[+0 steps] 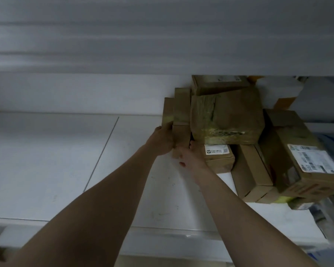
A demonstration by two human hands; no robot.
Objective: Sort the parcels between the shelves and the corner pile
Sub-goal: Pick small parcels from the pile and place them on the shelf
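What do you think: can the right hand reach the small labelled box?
Probably yes, once free: the right hand, now on the narrow box, is beside the small labelled box, whose front is bare.

Top parcel (220,83) half hidden, label (308,158) unreadable

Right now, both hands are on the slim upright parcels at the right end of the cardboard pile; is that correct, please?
Not quite. In the head view the left hand and right hand are on the slim upright parcels at the left end of the pile, not the right.
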